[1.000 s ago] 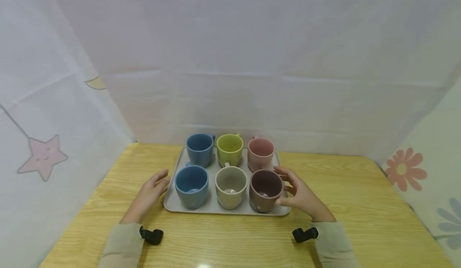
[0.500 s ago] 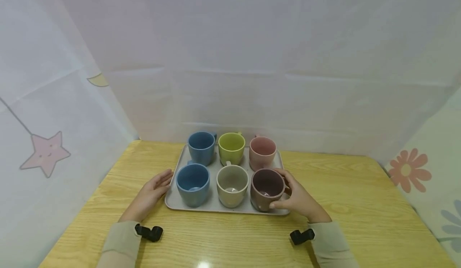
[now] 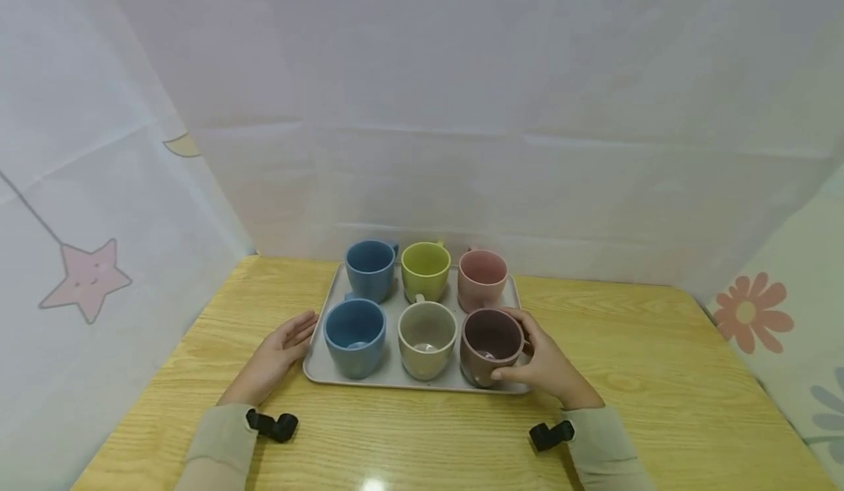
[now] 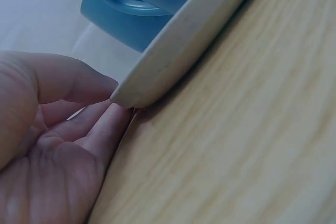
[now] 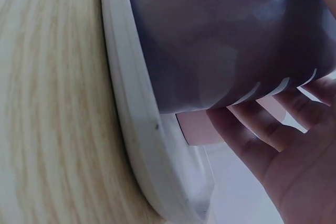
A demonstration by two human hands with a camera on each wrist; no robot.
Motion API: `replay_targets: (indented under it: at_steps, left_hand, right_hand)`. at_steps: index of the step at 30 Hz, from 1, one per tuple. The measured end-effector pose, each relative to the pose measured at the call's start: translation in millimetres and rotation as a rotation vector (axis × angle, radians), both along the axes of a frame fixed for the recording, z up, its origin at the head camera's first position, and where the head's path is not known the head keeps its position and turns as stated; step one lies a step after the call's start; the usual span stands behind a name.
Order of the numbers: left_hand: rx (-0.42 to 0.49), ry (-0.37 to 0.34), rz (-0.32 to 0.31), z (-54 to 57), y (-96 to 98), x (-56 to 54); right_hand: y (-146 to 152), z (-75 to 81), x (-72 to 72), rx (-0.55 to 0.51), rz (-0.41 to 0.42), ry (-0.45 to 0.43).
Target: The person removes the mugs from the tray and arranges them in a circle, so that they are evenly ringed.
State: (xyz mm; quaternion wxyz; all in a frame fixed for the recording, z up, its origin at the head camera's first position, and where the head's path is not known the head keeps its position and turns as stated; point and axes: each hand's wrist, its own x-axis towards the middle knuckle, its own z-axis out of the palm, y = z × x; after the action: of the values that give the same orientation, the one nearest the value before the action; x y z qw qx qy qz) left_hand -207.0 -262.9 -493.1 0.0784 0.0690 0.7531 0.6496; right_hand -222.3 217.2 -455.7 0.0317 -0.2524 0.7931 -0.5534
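A light grey tray (image 3: 409, 385) carries two rows of mugs. My right hand (image 3: 547, 363) holds the dark brown mug (image 3: 486, 370) at the front right, thumb on its near side and fingers round the handle side. The right wrist view shows those fingers against the brown mug's wall (image 5: 210, 40), which stands within the tray. At the tray's left edge, my left hand (image 3: 273, 352) touches the rim with fairly straight fingers. In the left wrist view its fingertips (image 4: 107, 88) meet the tray's corner (image 4: 152, 77). A blue mug (image 3: 356, 359) stands nearest that hand.
Beside the brown mug is a cream mug (image 3: 425, 363). Behind stand another blue mug (image 3: 371, 286), a green mug (image 3: 425, 286) and a pink mug (image 3: 481, 293). The wooden table (image 3: 626, 374) is bounded by a white cloth backdrop (image 3: 422, 110) behind and at the sides.
My right hand has closed in on the brown mug, its thumb sliding left across the near side. My left hand has come up against the tray's edge. The mugs keep their places.
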Motion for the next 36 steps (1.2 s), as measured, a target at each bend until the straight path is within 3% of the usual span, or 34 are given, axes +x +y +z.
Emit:
replay_targets:
  at_steps: [22, 31, 36]
  left_hand:
    - [-0.031, 0.011, 0.009, 1.8, 0.4, 0.9]
    - [-0.031, 0.002, 0.020, 3.9, 1.4, 1.2]
    - [-0.034, -0.006, 0.022, 4.4, 1.6, 2.3]
  right_hand:
    - [12, 2.0, -1.7, 0.064, -0.110, 0.087]
    - [27, 13.0, -1.6, 0.050, -0.158, 0.114]
    - [38, 20.1, -1.1, 0.033, -0.219, 0.084]
